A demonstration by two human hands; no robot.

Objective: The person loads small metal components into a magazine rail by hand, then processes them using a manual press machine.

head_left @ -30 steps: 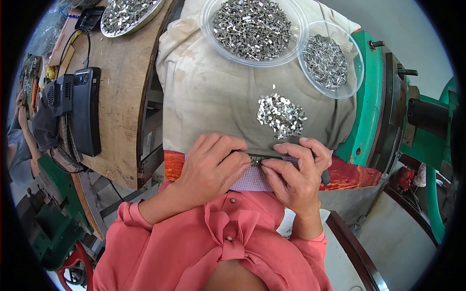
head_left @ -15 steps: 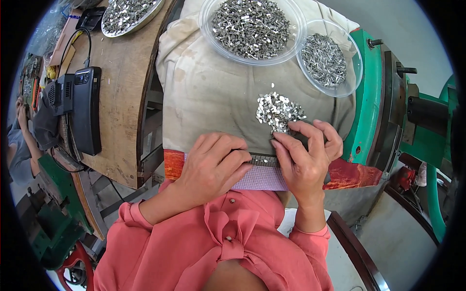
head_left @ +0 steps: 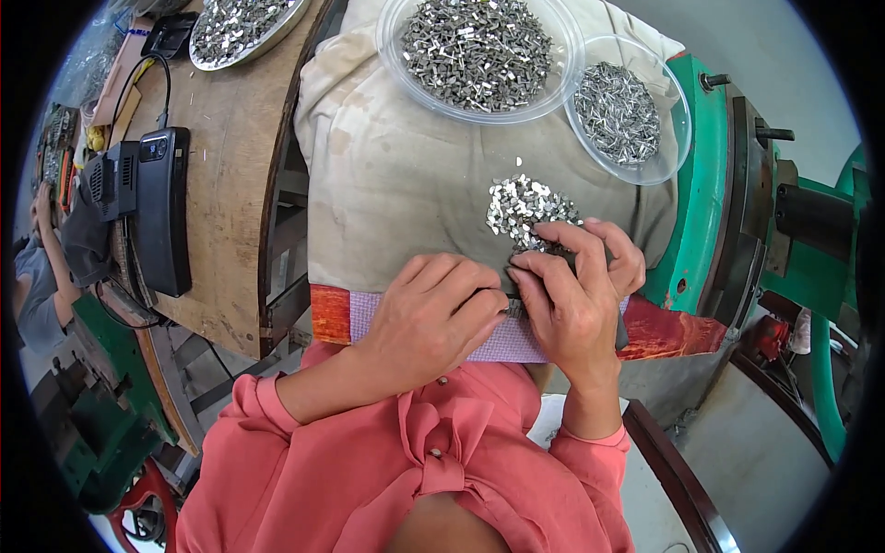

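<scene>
My left hand (head_left: pixel 433 309) is closed at the near edge of the cloth, thumb and forefinger pressed together over a dark slotted metal strip (head_left: pixel 517 307). Whatever is between those fingertips is too small to name. Just to the right, my right hand (head_left: pixel 581 300) is curled, thumb and forefinger pinched beside a pile of small shiny metal pieces (head_left: pixel 530 207). What they grip is hidden. The strip shows only between my hands and as a dark end past my right hand. Under it lies a lilac woven cloth (head_left: pixel 502 346).
Farther off stand a large clear tub of small metal parts (head_left: pixel 475 55) and a smaller tub of thin metal pins (head_left: pixel 616 115). A green machine frame (head_left: pixel 687 194) borders the right. On the wooden table (head_left: pixel 226 175) at left are a black phone-like device (head_left: pixel 166 212) and a metal bowl (head_left: pixel 207 63).
My left hand has slid right along the strip, closer to my right hand, covering more of it. My right hand has shifted slightly up and left, its fingers still bent.
</scene>
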